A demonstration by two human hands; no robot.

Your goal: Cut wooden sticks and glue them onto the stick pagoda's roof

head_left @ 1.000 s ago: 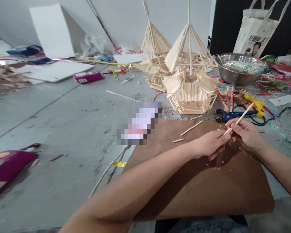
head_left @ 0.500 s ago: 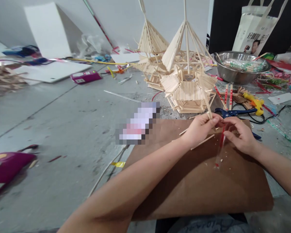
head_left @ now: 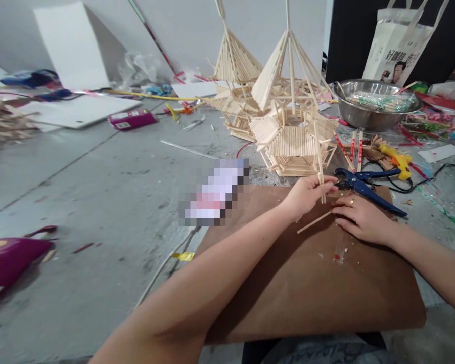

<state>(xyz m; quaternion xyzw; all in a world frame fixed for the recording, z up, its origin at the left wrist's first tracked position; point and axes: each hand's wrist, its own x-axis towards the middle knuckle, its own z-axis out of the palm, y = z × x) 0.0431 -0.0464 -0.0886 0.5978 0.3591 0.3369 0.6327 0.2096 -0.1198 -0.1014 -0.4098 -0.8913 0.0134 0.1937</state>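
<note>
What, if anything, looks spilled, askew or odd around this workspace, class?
The nearer pointed roof looks unfinished: its left face is filled with sticks, its right shows spaced ribs, unlike the farther roof. Tiny scraps and a clear wrapper also litter the brown sheet near the right hand.

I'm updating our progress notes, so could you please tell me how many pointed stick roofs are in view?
2: the nearer roof, only partly covered, and the farther roof, behind it and to its left. Others could be hidden behind them.

Matt wooden sticks [head_left: 320,178], smooth paper-like sheet [head_left: 326,293], glossy metal bowl [head_left: 379,120], scuffed matt floor [head_left: 117,212]
</note>
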